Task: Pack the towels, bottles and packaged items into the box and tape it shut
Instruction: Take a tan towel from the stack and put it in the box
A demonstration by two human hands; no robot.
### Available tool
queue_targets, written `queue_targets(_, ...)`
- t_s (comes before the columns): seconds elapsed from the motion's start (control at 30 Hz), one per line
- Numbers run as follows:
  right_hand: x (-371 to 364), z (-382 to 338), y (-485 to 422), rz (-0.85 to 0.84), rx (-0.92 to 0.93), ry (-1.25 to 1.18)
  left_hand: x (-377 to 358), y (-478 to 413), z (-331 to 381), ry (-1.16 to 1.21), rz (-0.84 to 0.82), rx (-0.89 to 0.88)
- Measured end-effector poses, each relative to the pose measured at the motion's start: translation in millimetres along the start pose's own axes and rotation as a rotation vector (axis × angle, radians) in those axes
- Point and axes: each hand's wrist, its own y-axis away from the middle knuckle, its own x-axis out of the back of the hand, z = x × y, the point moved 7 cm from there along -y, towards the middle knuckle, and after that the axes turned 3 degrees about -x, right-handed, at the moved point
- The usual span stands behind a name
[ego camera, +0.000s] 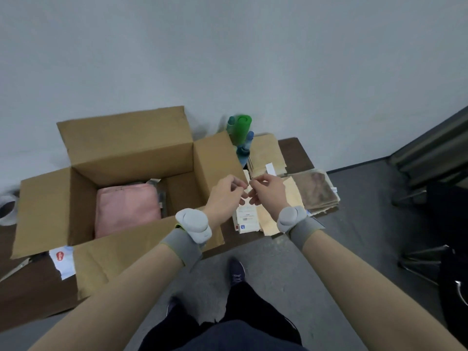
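While the cardboard box (121,178) sits open on the dark counter (33,295), all four flaps spread, a folded pink towel (128,207) lies inside against its near wall, with something dark wedged just beyond it that I cannot make out. Just right of the box, above the packaged items, my left hand (224,196) and right hand (268,193) meet, fingers (236,184) of both pinched closed on something small and thin between them; what it is I cannot tell. Beneath my hands lie a white printed carton (247,220) and tan flat packets (269,220). Brownish folded towels (317,190) are stacked at the counter's right end. Behind them, a green bottle (241,129) and blue-capped bottles (244,148) stand near the wall, beside the box's right flap. A tape roll (7,209) rests at the far left edge. Grey wristbands wrap both my wrists.
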Motion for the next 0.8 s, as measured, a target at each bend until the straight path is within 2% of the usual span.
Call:
queue_targets(0.13,50,24,-34,0.113,-0.011,-0.024,-46,-23,2,-0.045,-0.037,0.053)
queue_targets(0.4,99,97,-119,-0.039,-0.231,0.054,-130,-74,-6,-0.216,-0.112,0.145)
queue_targets(0.6,111,119,-170,-0.091,-0.282,0.102,-148,-112,-19,-0.234,-0.073,0.271)
queue_targets(0.8,114,101,-214,-0.071,-0.27,0.237,-148,-134,-32,-0.209,-0.053,0.385)
